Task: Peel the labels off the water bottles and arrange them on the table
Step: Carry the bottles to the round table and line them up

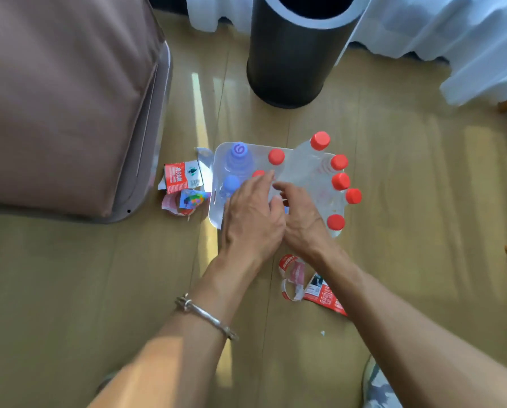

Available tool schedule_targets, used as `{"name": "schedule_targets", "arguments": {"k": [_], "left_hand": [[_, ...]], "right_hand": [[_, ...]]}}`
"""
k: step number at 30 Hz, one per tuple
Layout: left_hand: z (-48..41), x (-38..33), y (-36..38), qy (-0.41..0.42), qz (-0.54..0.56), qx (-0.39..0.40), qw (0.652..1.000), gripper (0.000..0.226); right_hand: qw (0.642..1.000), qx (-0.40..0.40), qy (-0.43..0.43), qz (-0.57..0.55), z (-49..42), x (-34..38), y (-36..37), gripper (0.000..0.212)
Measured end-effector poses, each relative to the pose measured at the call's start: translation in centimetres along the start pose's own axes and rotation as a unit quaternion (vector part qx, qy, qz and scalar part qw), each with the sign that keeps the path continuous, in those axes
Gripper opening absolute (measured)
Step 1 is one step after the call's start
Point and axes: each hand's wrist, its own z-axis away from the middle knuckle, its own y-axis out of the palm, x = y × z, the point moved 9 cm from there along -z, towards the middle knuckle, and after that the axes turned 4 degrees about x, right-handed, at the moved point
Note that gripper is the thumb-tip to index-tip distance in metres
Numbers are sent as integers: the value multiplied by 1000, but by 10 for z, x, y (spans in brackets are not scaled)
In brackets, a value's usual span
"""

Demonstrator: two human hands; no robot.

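A white tray (213, 203) on the wooden floor holds two blue-capped bottles (238, 156) at its left and several red-capped bottles (340, 181) along its right side. One clear, label-free bottle (304, 161) with a red cap lies tilted above the tray. My left hand (252, 222) grips its lower end, fingers stretched along it. My right hand (302, 219) meets it from the right, with fingers curled on the same end. The hands hide the tray's middle.
Peeled labels (181, 179) lie left of the tray, and more torn labels (320, 293) lie under my right forearm. A black cylindrical bin (290, 54) stands behind the tray. A brown cushioned seat (63, 98) fills the left. A white curtain (452, 30) hangs at the back right.
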Motion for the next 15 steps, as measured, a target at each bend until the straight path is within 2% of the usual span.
{"name": "schedule_targets", "arguments": {"k": [4, 8, 12, 15], "left_hand": [[17, 5, -5, 1, -42, 6, 999, 48], [13, -9, -4, 2, -71, 21, 997, 47], [14, -50, 7, -5, -68, 30, 997, 43], [26, -98, 22, -13, -64, 86, 994, 45]], "right_hand": [[1000, 13, 20, 9, 9, -5, 8, 48], [1000, -2, 15, -15, 10, 0, -10, 46], [999, -10, 15, -48, 23, 4, -49, 44], [995, -22, 42, -83, 47, -6, -95, 44]]}}
